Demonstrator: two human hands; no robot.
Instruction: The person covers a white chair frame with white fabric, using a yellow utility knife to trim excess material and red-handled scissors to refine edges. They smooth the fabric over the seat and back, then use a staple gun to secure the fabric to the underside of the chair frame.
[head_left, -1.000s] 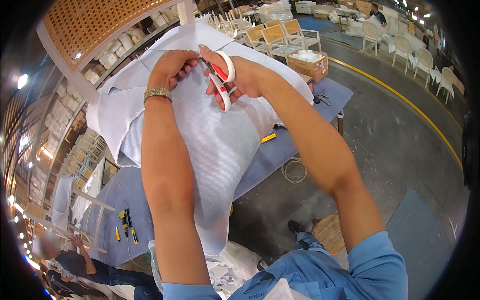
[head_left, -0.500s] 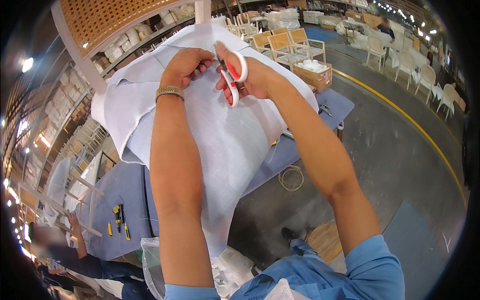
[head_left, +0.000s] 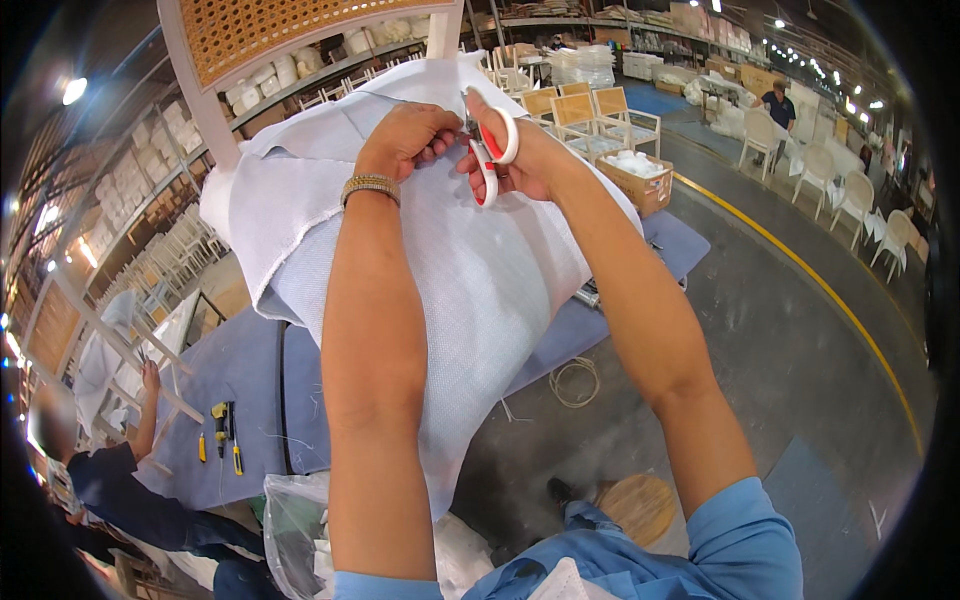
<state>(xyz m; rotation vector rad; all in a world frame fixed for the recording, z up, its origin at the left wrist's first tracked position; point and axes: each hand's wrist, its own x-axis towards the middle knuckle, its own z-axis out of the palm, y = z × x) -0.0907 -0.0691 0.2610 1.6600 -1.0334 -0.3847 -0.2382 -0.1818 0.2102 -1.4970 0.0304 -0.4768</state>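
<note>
White woven fabric (head_left: 480, 290) drapes over a pale chair frame (head_left: 205, 120) with a cane panel (head_left: 300, 28). Over its upper part, my left hand (head_left: 408, 138) has its fingers pinched together; whatever is between the tips is too small to make out. My right hand (head_left: 540, 160) grips a pair of scissors with white and red handles (head_left: 488, 183), its thumb pointing up. The blades lie close to my left fingertips and are mostly hidden by my fingers.
Under the fabric is a blue-grey padded table (head_left: 245, 370) with a yellow-and-black power tool (head_left: 220, 430) and yellow-handled tools. A cardboard box (head_left: 640, 185) stands beyond the right edge. At left a co-worker (head_left: 130, 490) handles a chair frame. Coiled cord (head_left: 574, 382) hangs near the table edge.
The whole view has shifted, so my hands and the chair appear slightly farther right. Both hands keep nearly the same pose over the fabric, and the scissors stay in my right hand.
</note>
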